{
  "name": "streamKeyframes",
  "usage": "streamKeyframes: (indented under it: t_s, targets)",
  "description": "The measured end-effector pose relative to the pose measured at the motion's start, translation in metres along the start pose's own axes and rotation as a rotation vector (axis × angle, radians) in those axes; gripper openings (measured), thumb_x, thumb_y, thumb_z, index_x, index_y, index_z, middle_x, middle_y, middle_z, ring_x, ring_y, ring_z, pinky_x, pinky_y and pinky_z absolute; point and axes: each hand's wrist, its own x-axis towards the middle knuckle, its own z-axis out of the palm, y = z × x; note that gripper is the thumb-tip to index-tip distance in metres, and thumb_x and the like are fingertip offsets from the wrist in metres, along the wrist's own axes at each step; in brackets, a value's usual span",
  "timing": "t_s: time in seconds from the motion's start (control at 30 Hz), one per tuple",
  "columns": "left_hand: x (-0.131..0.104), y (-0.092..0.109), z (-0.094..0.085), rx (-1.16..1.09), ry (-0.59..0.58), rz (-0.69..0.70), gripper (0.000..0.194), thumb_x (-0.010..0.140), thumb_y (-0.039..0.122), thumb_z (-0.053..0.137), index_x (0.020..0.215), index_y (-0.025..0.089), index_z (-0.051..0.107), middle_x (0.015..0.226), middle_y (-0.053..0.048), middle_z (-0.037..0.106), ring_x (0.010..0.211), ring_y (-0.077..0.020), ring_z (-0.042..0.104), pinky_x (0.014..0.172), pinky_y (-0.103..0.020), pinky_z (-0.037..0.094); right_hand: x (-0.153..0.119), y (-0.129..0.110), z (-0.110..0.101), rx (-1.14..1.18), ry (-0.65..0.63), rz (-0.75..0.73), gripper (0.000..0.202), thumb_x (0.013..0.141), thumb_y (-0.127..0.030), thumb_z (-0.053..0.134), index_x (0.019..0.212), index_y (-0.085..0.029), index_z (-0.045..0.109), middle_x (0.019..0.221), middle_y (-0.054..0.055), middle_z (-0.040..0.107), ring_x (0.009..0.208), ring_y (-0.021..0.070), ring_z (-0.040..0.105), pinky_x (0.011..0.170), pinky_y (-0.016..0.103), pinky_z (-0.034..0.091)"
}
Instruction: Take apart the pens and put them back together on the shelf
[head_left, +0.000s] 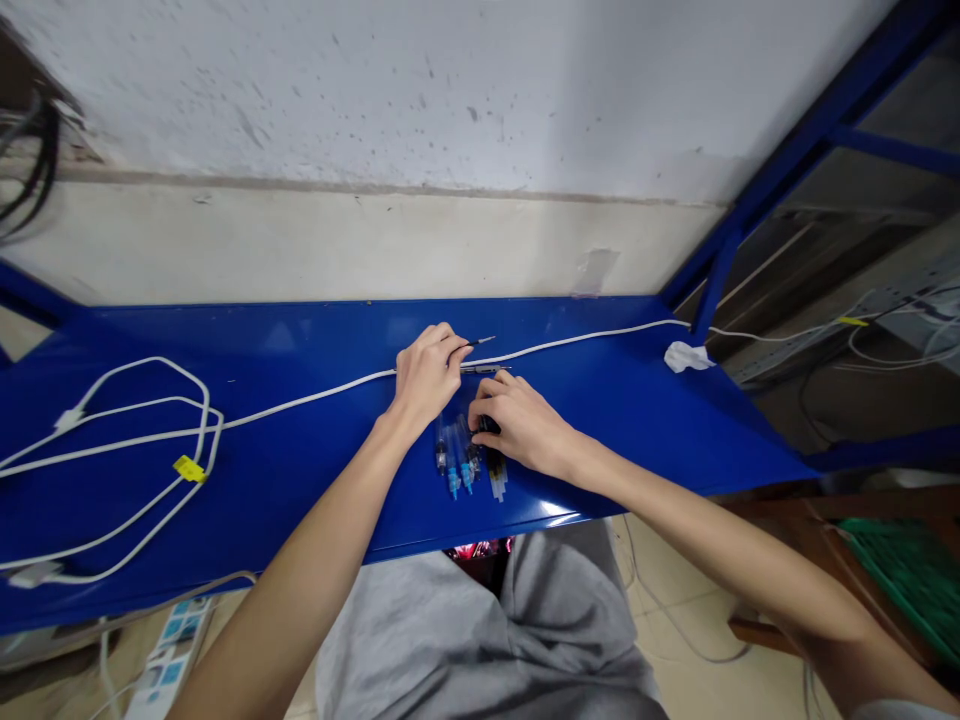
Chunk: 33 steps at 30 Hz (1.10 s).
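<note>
My left hand (429, 372) pinches a thin dark pen refill (481, 341) between thumb and fingers, its pale pointed tip sticking out to the right. Close by, my right hand (523, 420) bends its fingers over a small pile; a dark piece shows at its fingertips, too hidden to name. Clear pen barrels (454, 445), some with light blue ends and some with dark ends, lie side by side just left of that hand. Beneath its palm a bunch of dark-inked refills (498, 478) pokes out. Slim grey pieces (484, 369) lie between the hands, along a white cable (570, 343).
The blue metal shelf (315, 480) carries looped white cables (202, 400) with a yellow tag (189, 468) at left. A crumpled white tissue (687, 357) sits near the right end. Blue frame bars (716, 275) rise at the right, and a wall (375, 240) stands behind.
</note>
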Motion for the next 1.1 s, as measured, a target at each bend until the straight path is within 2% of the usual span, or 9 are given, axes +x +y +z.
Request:
streamKeyframes:
  t_s: [0.37,0.8,1.1]
  targets:
    - [0.001,0.002,-0.001,-0.008,-0.024,-0.017,0.018,0.099,0.025,0.057,0.094,0.022,0.074,0.092,-0.003,0.069,0.094,-0.0196,0.064,0.072,-0.032,0.046,0.006,0.005,0.005,-0.045,0.032,0.036,0.016,0.088,-0.032,0.079,0.094,-0.021,0.07,0.102,0.006,0.064,0.103,0.0269,0.05,0.082,0.037,0.033]
    - [-0.001,0.001,0.001,-0.004,-0.026,-0.025,0.022,0.1,0.027,0.055,0.095,0.022,0.075,0.093,-0.004,0.071,0.094,-0.02,0.065,0.073,-0.032,0.048,0.016,0.017,0.01,0.039,0.076,-0.011,0.013,0.087,-0.025,0.079,0.091,-0.019,0.069,0.103,0.007,0.064,0.099,0.0237,0.05,0.085,0.036,0.035]
    - [0.0,0.004,0.001,-0.015,-0.029,-0.047,0.022,0.1,0.027,0.055,0.091,0.022,0.074,0.09,-0.003,0.071,0.092,-0.0192,0.065,0.074,-0.031,0.048,0.026,0.018,0.01,0.022,0.059,-0.056,0.006,0.089,-0.021,0.077,0.092,-0.019,0.072,0.105,0.008,0.066,0.104,0.0264,0.05,0.085,0.038,0.037]
